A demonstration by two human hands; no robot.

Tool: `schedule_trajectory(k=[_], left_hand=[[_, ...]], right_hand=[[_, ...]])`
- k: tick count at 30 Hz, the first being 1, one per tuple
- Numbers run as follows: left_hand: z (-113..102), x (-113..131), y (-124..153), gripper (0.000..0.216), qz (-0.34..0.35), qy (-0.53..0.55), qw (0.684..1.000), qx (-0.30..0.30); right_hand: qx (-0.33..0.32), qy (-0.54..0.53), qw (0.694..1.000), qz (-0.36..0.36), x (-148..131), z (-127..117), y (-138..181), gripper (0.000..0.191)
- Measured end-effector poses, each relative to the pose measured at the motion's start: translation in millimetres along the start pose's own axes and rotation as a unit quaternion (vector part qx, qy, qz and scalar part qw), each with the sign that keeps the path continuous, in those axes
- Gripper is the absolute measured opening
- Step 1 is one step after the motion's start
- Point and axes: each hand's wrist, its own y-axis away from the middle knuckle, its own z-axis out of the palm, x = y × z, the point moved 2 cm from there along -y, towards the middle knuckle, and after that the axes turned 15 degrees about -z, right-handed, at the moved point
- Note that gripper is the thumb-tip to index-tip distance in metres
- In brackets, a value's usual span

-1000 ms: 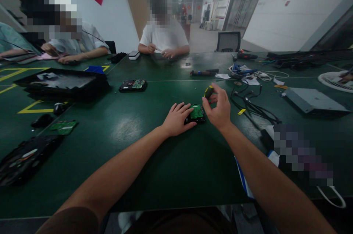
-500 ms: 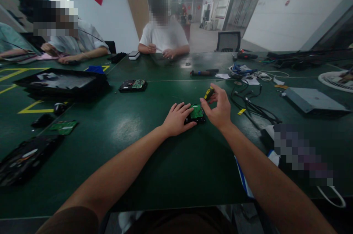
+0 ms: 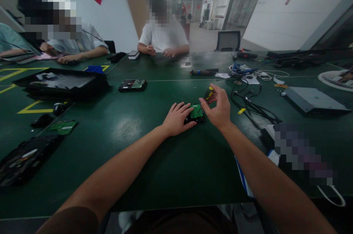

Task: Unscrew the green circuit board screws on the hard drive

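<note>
A hard drive [image 3: 199, 117] with a green circuit board [image 3: 196, 110] facing up lies flat on the table in front of me. My left hand [image 3: 178, 119] steadies it from the left, thumb along the near edge and fingers over the far side. At the drive's right side, my right hand [image 3: 219, 107] has its fingers closed around a yellow-and-black screwdriver [image 3: 210, 92]. The handle leans up and away to the right; its shaft points down toward the board, and the exact contact of the tip is too small to tell.
Another hard drive [image 3: 132, 85] lies farther off to the left. Beside a black tray [image 3: 60, 83] are a loose green board [image 3: 64, 127] and a dark drive casing [image 3: 27, 156]. Cables [image 3: 252, 107] and a grey metal box [image 3: 316, 100] lie right. Co-workers sit across the table.
The screwdriver handle has turned slightly in my right hand, its yellow markings now facing differently. My left hand and the hard drive keep their place.
</note>
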Motion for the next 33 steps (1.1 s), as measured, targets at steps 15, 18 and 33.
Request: schedule_trajectory(k=[15,18,33], left_hand=[[-3,1,-1,0.076,-0.003,-0.005,1.0,-0.016],[-4,1,0,0.075,-0.003,-0.005,1.0,-0.019],[-3,1,-1,0.076,-0.002,-0.006,1.0,-0.015]], right_hand=[[-0.155,0.102,0.963,0.196,58,-1,10,0.032],[-0.236,0.126,0.942,0.205,65,5,17,0.022],[-0.342,0.117,0.924,0.123,63,23,22,0.018]])
